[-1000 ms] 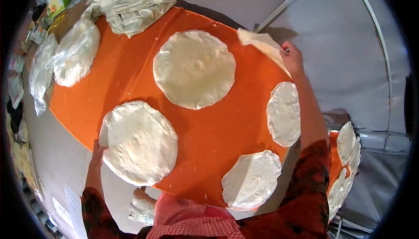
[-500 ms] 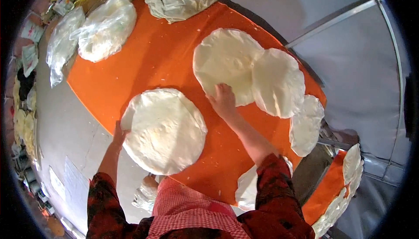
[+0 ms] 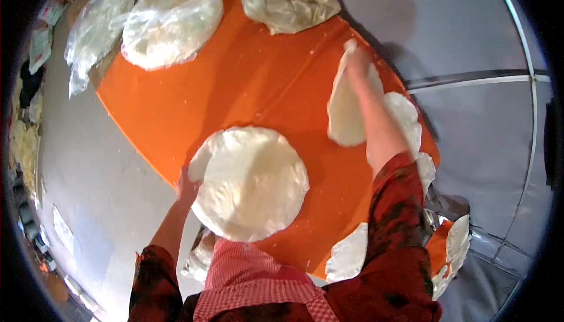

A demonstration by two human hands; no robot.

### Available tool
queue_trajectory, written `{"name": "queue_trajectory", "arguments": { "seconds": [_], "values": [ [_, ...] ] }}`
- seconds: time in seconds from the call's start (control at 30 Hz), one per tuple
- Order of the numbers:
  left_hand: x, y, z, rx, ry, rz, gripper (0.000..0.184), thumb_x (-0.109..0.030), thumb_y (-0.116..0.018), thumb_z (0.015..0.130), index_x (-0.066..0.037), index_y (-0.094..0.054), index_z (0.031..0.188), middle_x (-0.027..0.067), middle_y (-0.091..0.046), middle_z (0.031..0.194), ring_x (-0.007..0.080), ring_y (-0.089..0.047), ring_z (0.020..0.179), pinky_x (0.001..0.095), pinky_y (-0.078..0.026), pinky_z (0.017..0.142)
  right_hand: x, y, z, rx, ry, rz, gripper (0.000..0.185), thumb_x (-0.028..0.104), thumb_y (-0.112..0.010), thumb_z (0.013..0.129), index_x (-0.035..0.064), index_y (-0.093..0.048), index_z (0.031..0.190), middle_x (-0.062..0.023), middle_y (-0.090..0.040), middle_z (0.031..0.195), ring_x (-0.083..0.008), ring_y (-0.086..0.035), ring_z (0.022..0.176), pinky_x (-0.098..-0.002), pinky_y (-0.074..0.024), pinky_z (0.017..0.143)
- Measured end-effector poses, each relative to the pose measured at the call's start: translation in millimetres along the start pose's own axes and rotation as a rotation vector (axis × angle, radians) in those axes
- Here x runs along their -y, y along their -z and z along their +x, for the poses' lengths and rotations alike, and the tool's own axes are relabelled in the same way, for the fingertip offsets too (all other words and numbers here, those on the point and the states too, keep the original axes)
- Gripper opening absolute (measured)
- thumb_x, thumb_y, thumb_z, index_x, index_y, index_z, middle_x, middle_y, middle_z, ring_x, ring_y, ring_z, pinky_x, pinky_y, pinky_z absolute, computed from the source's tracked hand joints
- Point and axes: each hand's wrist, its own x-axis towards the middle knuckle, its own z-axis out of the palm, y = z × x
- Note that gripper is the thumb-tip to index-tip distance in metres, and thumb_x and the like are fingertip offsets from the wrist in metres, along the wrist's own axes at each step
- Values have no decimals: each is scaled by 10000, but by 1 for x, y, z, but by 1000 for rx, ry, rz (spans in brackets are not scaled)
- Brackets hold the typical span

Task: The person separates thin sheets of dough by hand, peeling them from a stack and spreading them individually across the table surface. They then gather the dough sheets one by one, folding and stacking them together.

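A round, pale flatbread, which looks like the top of a stack, lies at the near edge of the orange cloth. My left hand is at its left rim, with the fingers closed around the edge. Farther off to the right, my right hand grips the far edge of a second thin flatbread, which is narrowed as if folded or lifted. My right fingers are slightly blurred. Just beyond my right forearm another flatbread shows, partly covered by the arm.
An orange cloth covers the table. Flatbreads in clear plastic lie at the far left, beside a crumpled plastic bag. A bundled pale cloth sits at the far edge. One more flatbread lies by my right elbow.
My right hand has moved farther away and to the right, drawing up the flatbread it touched. My left hand stays at the near flatbread's rim. The view has shifted somewhat.
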Motion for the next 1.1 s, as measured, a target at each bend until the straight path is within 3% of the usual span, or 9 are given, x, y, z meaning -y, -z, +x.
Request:
{"name": "queue_trajectory", "arguments": {
  "seconds": [0.07, 0.13, 0.23, 0.33, 0.43, 0.53, 0.6, 0.73, 1.1],
  "values": [
    [3, -2, 0, -11, 2, -26, 620, -94, -684, 724, -49, -371, 1257, 195, -547, 1143, 379, -512, 1083, 466, -397, 893, 7, 15, 56, 233, -211, 638, 379, 215, -621, 811, 45, -543, 1140, -181, -626, 938, -311, -621, 888, -384, -510, 749],
    [5, -5, 4, 15, -43, -184, 645, -101, -684, 724, -47, -364, 1282, 209, -526, 1177, 390, -511, 1081, 463, -415, 887, 59, 33, 16, -39, -49, 725, 224, 223, -603, 850, 36, -561, 966, -62, -606, 924, -156, -581, 809, -297, -489, 718],
    [7, -3, 0, -16, -81, -90, 663, -103, -690, 715, -27, -361, 1286, 229, -544, 1152, 403, -530, 1047, 458, -432, 884, 85, 6, -88, 160, 352, 762, 306, 277, -617, 857, 52, -568, 1058, -40, -589, 951, -141, -592, 837, -283, -481, 712],
    [-48, 56, -5, 342, 148, -352, 635, -182, -717, 746, -43, -409, 1282, 148, -562, 1172, 292, -556, 1064, 417, -455, 872, 79, -65, -264, 446, 197, 1030, 39, 107, -565, 856, 77, -581, 876, -2, -563, 806, -84, -527, 730, -242, -441, 644],
    [-55, 78, -13, 639, 281, -728, 646, -282, -730, 754, -76, -439, 1292, 78, -567, 1192, 217, -557, 1078, 374, -459, 896, 51, -125, -414, 685, 134, 814, 247, 97, -661, 789, 10, -582, 1006, -87, -597, 927, -211, -575, 918, -323, -467, 831],
    [-46, 73, -31, 865, 342, -1006, 606, -321, -702, 789, -83, -452, 1287, 60, -565, 1194, 198, -553, 1085, 381, -465, 913, 79, -137, -477, 564, 116, 768, 410, 165, -700, 798, 28, -521, 1140, -81, -532, 1115, -179, -533, 1032, -308, -492, 800],
    [-54, 65, -36, 989, 232, -1162, 573, -319, -677, 819, -74, -448, 1284, 75, -553, 1205, 222, -547, 1092, 425, -468, 915, 109, -121, -474, 366, 213, 597, 463, 170, -721, 774, 25, -500, 1155, -104, -494, 1154, -205, -505, 1076, -323, -493, 821],
    [-86, 68, -58, 928, 255, -1175, 541, -266, -650, 846, -61, -418, 1290, 89, -529, 1201, 248, -524, 1117, 444, -459, 930, 117, -86, -467, 601, -214, 1018, 492, 158, -711, 764, 0, -486, 1172, -123, -509, 1151, -236, -511, 1080, -339, -455, 911],
    [-115, 50, -78, 771, 230, -1012, 561, -212, -596, 844, -76, -349, 1329, 122, -505, 1204, 264, -541, 1080, 426, -501, 862, 69, -91, -465, 690, -164, 1272, 488, 184, -622, 813, -11, -485, 1238, -137, -558, 1168, -226, -550, 1057, -328, -439, 924]
  ]
}}
